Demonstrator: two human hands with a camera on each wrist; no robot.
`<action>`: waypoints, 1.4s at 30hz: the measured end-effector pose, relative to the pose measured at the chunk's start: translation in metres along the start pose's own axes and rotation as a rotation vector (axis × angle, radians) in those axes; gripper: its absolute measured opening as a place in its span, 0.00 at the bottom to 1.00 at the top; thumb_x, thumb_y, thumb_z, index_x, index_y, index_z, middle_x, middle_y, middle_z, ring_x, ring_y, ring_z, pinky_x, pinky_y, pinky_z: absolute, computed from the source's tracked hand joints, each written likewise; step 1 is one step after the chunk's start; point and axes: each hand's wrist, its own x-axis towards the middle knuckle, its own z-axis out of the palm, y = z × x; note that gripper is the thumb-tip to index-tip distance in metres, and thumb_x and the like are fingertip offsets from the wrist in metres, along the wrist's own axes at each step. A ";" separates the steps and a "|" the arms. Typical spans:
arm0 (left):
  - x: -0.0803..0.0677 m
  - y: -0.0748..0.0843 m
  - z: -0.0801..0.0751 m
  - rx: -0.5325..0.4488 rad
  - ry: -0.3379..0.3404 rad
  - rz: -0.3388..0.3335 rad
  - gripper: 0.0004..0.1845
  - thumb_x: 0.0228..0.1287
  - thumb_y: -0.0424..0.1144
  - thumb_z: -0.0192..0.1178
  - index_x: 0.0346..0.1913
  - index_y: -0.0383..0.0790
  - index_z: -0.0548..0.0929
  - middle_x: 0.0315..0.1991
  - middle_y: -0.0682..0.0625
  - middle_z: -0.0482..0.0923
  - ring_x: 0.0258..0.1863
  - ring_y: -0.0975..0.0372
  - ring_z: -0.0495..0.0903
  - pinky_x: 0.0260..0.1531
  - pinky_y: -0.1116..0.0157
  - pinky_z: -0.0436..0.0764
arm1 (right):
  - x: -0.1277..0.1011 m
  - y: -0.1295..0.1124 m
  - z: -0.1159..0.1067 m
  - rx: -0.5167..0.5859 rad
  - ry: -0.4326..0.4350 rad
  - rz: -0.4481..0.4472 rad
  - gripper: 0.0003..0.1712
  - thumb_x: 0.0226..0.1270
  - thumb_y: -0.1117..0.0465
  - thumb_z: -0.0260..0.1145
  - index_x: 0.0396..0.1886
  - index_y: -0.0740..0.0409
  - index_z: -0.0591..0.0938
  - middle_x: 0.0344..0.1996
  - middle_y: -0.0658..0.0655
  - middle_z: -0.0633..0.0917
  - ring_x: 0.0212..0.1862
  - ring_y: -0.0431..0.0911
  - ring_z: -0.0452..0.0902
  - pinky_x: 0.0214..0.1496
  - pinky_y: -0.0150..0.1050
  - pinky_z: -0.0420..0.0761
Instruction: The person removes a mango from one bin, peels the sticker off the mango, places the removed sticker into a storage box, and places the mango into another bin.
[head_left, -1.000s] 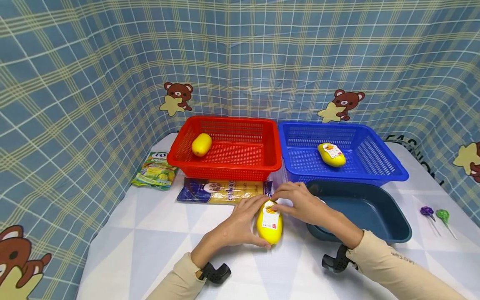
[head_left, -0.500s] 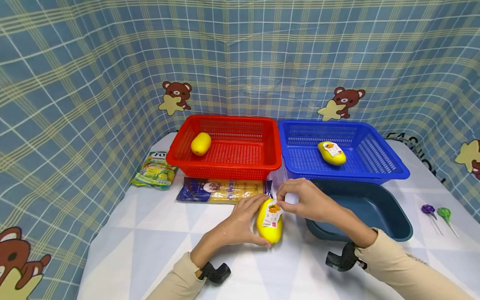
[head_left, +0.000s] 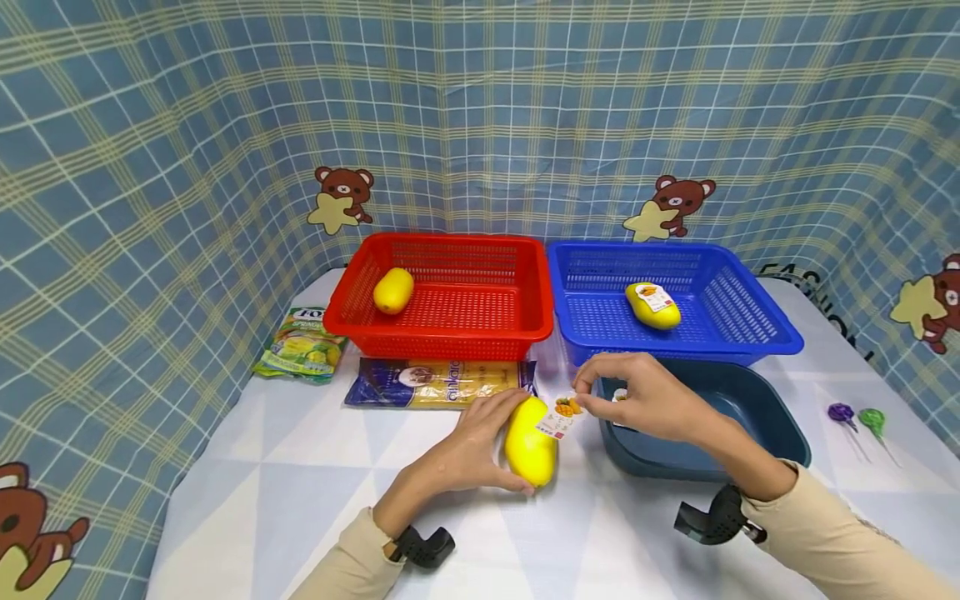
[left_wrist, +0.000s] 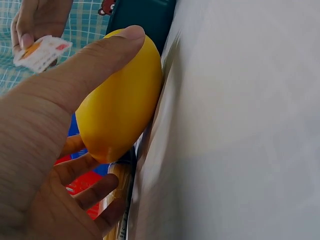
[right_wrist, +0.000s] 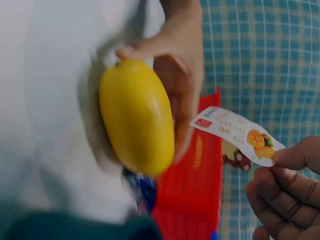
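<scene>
Plain yellow mango [head_left: 530, 442], white label [head_left: 561, 417] with orange fruit print and red corner, red basket [head_left: 450, 296], blue basket [head_left: 675, 304], dark teal tub [head_left: 720, 433], blue-and-cream plaid backdrop [head_left: 480, 117] with brown bears, white tablecloth [head_left: 285, 492] with pale grey triangles, beige sleeves [head_left: 352, 567].

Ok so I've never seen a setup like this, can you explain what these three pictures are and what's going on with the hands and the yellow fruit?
These are a person's two bare hands, filmed by three cameras at once. The wide picture comes from a head camera looking down at a table. The two close-ups come from cameras strapped to each wrist. The left hand holds a mango down on the table. The right hand pinches a sticker clear of the fruit. Behind them sit a red basket and a blue basket, each with a mango inside, and a dark tub. Two packets lie at the left, two lollipops at the right.
</scene>
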 end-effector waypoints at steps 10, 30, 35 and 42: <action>-0.001 0.000 0.000 -0.029 0.006 0.001 0.65 0.41 0.61 0.80 0.79 0.44 0.55 0.78 0.47 0.53 0.76 0.51 0.50 0.73 0.44 0.46 | -0.029 0.023 -0.045 -0.114 -0.002 0.172 0.02 0.67 0.56 0.71 0.36 0.44 0.85 0.32 0.40 0.84 0.37 0.43 0.76 0.36 0.36 0.77; -0.002 -0.001 0.003 -0.036 0.009 0.020 0.65 0.40 0.60 0.81 0.79 0.45 0.55 0.78 0.48 0.53 0.76 0.52 0.50 0.73 0.45 0.49 | -0.049 0.103 -0.052 -0.162 -0.220 0.345 0.06 0.65 0.57 0.72 0.32 0.52 0.84 0.23 0.45 0.78 0.27 0.41 0.69 0.25 0.32 0.67; -0.002 0.000 0.003 -0.051 -0.003 0.015 0.65 0.40 0.61 0.80 0.80 0.46 0.54 0.79 0.48 0.52 0.76 0.53 0.49 0.73 0.45 0.49 | -0.047 0.115 -0.044 -0.180 -0.202 0.324 0.07 0.65 0.57 0.72 0.28 0.52 0.83 0.19 0.44 0.73 0.22 0.39 0.65 0.23 0.32 0.63; -0.001 0.000 0.001 -0.052 0.001 0.005 0.65 0.40 0.60 0.81 0.79 0.47 0.55 0.79 0.51 0.52 0.76 0.54 0.50 0.73 0.45 0.49 | -0.043 0.124 -0.033 -0.218 -0.187 0.302 0.07 0.65 0.62 0.71 0.28 0.55 0.83 0.20 0.45 0.74 0.23 0.40 0.68 0.23 0.31 0.68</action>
